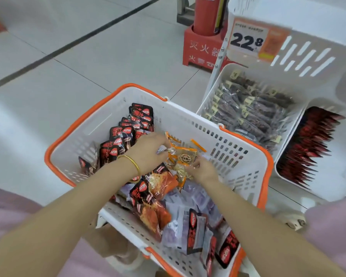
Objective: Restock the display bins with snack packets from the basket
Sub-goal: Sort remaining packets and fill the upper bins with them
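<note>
A white basket with an orange rim (92, 124) holds many snack packets: black-and-red ones (126, 134) stacked at its far left, orange ones (162, 182) and pale purple ones (200, 198) nearer me. Inside the basket, my left hand (148, 150) and my right hand (202, 168) both pinch a bunch of clear packets with orange edges (183, 154). The left wrist wears a gold bangle. To the right stand white display bins, one with dark packets (248, 108), one with red packets (308, 144).
A price sign reading 22.8 (248, 40) hangs on an upper white bin (308, 56). A red fire extinguisher stand (202, 48) sits on the tiled floor behind the bins. Open floor lies to the left of the basket.
</note>
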A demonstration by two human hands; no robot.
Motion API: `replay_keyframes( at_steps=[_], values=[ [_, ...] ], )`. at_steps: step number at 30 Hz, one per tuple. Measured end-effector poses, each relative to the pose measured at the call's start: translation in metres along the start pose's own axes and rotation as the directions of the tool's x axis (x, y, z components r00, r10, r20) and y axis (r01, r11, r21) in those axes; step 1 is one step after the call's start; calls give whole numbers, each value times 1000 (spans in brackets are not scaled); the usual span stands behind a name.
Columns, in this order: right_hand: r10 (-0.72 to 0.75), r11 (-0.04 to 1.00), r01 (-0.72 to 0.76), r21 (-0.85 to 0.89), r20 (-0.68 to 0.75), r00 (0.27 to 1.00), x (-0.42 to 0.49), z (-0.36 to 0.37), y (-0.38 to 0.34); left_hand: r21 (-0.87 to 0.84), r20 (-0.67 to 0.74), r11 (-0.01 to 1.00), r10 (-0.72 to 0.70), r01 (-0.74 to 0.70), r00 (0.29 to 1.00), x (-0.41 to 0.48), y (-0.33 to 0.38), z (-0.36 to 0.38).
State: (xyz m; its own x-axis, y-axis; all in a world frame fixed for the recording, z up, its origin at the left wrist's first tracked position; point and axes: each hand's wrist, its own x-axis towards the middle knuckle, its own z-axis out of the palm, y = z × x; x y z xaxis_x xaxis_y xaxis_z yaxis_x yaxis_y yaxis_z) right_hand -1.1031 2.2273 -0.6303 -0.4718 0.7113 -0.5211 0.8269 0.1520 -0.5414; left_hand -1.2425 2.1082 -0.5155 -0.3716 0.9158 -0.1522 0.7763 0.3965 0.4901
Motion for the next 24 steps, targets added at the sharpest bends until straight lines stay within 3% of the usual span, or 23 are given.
replay_keyframes(
  at_steps=[2, 5, 11, 14, 17, 24],
  values=[
    [39, 993, -38, -109, 8, 999, 2, 17, -2, -18, -10, 1000, -7, 7, 1000, 1, -2, 2],
    [60, 979, -88, -184, -149, 987, -1, 31, -6, -51, -15, 998, -21, 20, 1000, 4, -2, 2],
    [-147, 983, 166, 71, -224, 963, -21, -21, -18, -123, 38, 991, -46, 50, 998, 10, 9, 0],
    [-209, 930, 252, 268, -177, 962, -40, -70, -31, -243, 95, 964, -84, 105, 992, 12, 21, 1],
    [-239, 808, 215, 549, -28, 971, -58, -103, -44, -423, 160, 891, -103, 163, 982, 16, 37, 1],
    [-297, 795, 203, 572, 75, 952, -81, -152, -67, -664, 111, 729, -129, 170, 985, 22, 71, -20]
  ],
)
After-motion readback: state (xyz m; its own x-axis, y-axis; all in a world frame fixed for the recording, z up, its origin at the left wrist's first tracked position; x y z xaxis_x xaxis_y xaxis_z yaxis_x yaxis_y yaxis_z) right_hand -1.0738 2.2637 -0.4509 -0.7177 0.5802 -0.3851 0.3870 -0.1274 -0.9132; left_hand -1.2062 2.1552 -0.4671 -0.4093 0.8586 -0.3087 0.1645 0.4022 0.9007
